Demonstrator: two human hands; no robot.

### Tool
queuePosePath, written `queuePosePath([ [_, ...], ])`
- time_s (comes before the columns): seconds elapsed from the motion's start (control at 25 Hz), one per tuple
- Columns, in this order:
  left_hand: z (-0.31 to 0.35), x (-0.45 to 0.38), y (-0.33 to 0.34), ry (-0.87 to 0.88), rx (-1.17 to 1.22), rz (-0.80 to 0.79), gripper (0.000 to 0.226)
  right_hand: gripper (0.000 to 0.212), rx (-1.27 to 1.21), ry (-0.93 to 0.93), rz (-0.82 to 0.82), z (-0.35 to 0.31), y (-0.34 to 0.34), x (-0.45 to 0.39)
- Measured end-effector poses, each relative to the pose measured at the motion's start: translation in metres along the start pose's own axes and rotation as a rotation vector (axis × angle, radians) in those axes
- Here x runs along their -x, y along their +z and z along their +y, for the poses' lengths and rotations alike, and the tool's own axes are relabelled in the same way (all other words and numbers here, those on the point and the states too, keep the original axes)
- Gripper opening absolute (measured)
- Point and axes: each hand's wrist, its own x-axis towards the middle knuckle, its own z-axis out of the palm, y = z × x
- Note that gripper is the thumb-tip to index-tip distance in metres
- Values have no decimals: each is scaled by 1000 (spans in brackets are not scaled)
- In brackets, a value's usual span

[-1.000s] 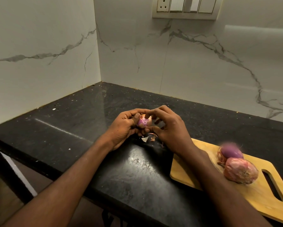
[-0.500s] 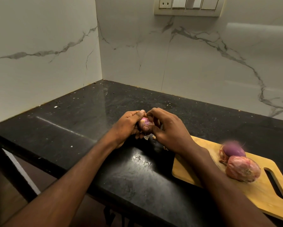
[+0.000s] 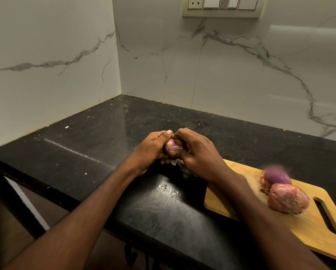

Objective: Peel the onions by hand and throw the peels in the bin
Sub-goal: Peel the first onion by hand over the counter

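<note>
Nearest me, a smooth wooden cutting board (image 3: 231,203) carries a papery unpeeled onion (image 3: 287,198) touching a glossy purple peeled onion (image 3: 277,177). Beyond, over the speckled black counter (image 3: 85,145), my left hand (image 3: 150,151) cups the small onion (image 3: 173,147), fingers curled round it; my right hand (image 3: 197,154) pinches its skin. I'd pull thin strips slowly, so the brittle skin tears cleanly.

Colours on a kitchen counter

Black speckled counter (image 3: 108,145); beside it, grey-veined white wall (image 3: 241,75) — tan board (image 3: 309,230), purple onion (image 3: 277,177), pink onion (image 3: 287,198).
</note>
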Motion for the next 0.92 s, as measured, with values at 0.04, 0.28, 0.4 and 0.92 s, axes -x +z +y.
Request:
queuePosePath([
  [0.04,0,0,0,-1,22,18,39,29,9,-4,33,1,1,0],
  [0.28,-2,-2,-3,-5,50,113,39,45,-4,38,102,3,-1,1],
  [0.4,0,-1,-1,-2,-33,134,43,40,72,28,185,1,-1,1],
  [0.92,-4,-1,6,39,-252,274,41,29,79,75,183,-7,9,1],
])
